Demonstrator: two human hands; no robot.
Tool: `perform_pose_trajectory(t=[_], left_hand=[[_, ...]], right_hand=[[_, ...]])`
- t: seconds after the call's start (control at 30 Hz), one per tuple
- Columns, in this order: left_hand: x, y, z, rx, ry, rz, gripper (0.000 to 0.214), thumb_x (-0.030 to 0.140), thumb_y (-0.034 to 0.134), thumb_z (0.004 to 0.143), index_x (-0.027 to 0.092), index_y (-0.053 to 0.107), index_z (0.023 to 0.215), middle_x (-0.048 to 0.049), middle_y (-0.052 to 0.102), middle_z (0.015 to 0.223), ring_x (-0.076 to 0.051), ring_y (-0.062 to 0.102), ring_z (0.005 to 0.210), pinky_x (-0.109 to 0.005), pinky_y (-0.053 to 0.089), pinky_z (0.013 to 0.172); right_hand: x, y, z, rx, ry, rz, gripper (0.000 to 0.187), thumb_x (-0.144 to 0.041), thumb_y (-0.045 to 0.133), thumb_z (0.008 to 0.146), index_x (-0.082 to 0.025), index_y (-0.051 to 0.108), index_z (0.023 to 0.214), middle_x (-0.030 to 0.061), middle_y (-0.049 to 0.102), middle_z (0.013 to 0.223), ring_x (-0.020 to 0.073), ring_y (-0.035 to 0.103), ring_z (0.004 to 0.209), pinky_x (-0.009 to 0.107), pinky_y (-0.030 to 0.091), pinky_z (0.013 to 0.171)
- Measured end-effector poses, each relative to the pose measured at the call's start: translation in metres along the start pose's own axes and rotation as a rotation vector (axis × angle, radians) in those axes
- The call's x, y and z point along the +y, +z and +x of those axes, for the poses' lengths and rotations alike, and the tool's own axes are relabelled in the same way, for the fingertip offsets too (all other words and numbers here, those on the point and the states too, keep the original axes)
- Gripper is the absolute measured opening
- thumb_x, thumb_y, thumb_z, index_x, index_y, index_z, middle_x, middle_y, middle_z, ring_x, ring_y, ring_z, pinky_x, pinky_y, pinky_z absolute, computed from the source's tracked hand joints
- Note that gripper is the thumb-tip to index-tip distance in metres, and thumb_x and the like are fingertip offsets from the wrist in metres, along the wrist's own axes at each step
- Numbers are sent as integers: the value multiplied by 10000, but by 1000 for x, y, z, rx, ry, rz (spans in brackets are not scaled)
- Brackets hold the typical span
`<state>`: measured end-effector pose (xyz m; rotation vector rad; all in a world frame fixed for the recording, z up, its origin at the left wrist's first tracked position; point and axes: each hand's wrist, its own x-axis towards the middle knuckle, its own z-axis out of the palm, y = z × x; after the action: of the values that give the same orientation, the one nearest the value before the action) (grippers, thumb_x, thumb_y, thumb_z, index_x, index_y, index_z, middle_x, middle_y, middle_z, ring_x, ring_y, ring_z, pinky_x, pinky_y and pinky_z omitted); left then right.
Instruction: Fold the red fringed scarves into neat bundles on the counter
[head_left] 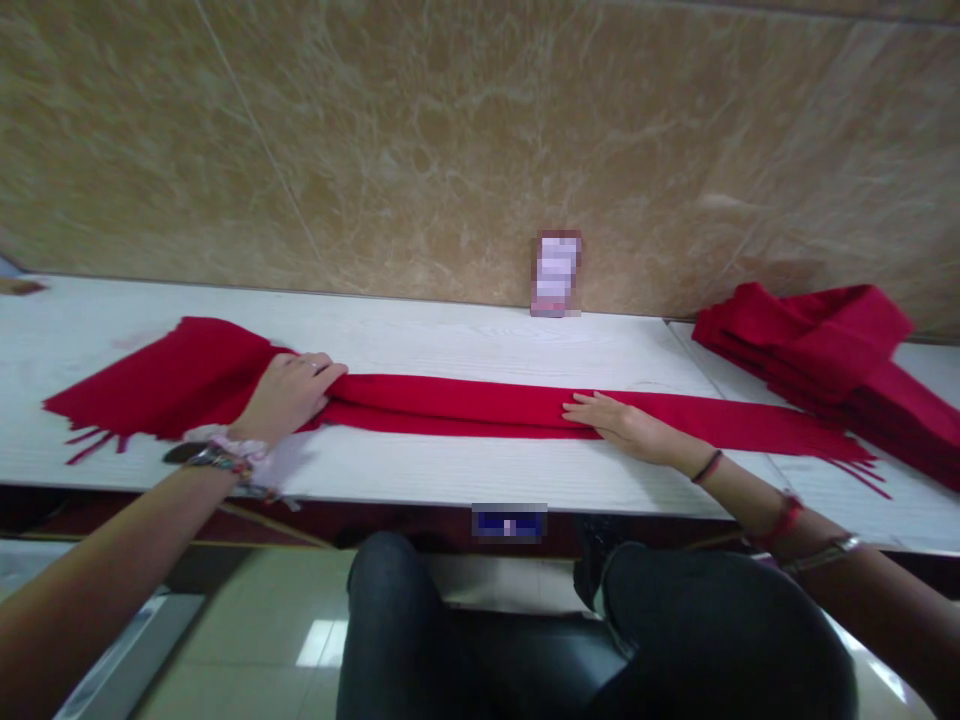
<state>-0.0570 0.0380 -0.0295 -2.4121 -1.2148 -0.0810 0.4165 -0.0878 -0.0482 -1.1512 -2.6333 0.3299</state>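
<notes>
A long red scarf (465, 402) with fringed ends lies lengthwise across the white table. Its middle and right stretch are folded into a narrow band, while the left end fans out wide. My left hand (294, 392) is closed on the scarf where the wide part meets the band; some of its fingertips are hidden. Farther right, my right hand (619, 425) rests on the band with fingers stretched out flat, its palm side hidden. A crease runs along the band between the two hands.
More red scarves (825, 350) lie in a folded heap at the right. A phone-like object (556, 274), pixelated, leans on the marbled wall (420, 150) behind the white table (420, 470). My knees are below the table's front edge.
</notes>
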Motion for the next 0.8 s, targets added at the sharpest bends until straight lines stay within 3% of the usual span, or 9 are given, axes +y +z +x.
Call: perform_pose_trajectory(t=[0.1, 0.27, 0.37, 0.43, 0.5, 0.67, 0.8], left_hand=[[4, -7, 9, 17, -11, 15, 276, 98, 413, 748, 142, 554, 981, -107, 577, 970, -288, 512, 958, -445, 373, 822], [29, -23, 13, -14, 128, -15, 325, 120, 352, 827, 148, 549, 1085, -112, 554, 1013, -239, 532, 916, -360, 416, 799], [41, -35, 9, 13, 29, 20, 390, 126, 273, 863, 180, 539, 1142, -115, 553, 1027, -226, 550, 849, -315, 434, 639], [48, -39, 3, 53, -55, 16, 380, 166, 292, 872, 193, 544, 1156, -117, 554, 1042, -236, 550, 855, -320, 432, 616], [54, -36, -4, 28, -13, -16, 365, 176, 331, 861, 182, 575, 1132, -123, 568, 998, -250, 547, 863, -357, 437, 676], [52, -15, -17, -99, 197, -85, 440, 91, 284, 827, 113, 589, 1144, -154, 579, 983, -267, 535, 891, -416, 428, 775], [41, -12, -12, -110, 254, -213, 427, 94, 293, 821, 156, 604, 1107, -118, 578, 1056, -218, 547, 907, -358, 448, 822]], right_hand=[[-3, -1, 3, 5, -2, -42, 434, -138, 327, 911, -241, 453, 1314, 12, 476, 1351, 174, 323, 1305, 426, 285, 1092], [-14, -1, 12, 26, 26, -126, 447, -101, 345, 881, -213, 489, 1289, 50, 486, 1340, 207, 366, 1282, 439, 349, 1053], [-16, 0, 13, 86, 90, -79, 447, -121, 335, 895, -230, 464, 1309, 49, 503, 1324, 210, 409, 1254, 456, 373, 1032], [-16, 1, 10, 155, 136, 1, 443, -153, 326, 911, -239, 431, 1332, 44, 503, 1326, 194, 439, 1232, 434, 385, 1026], [-15, 0, 6, 166, 150, 55, 432, -176, 320, 921, -249, 427, 1333, 36, 489, 1339, 188, 424, 1243, 438, 359, 1040], [-13, 1, -1, -6, 65, -48, 415, -142, 332, 910, -254, 495, 1276, 39, 446, 1373, 238, 290, 1316, 577, 174, 1064], [-14, 2, 0, -14, 65, -87, 428, -132, 320, 916, -252, 463, 1301, 53, 434, 1383, 227, 281, 1320, 556, 187, 1064]])
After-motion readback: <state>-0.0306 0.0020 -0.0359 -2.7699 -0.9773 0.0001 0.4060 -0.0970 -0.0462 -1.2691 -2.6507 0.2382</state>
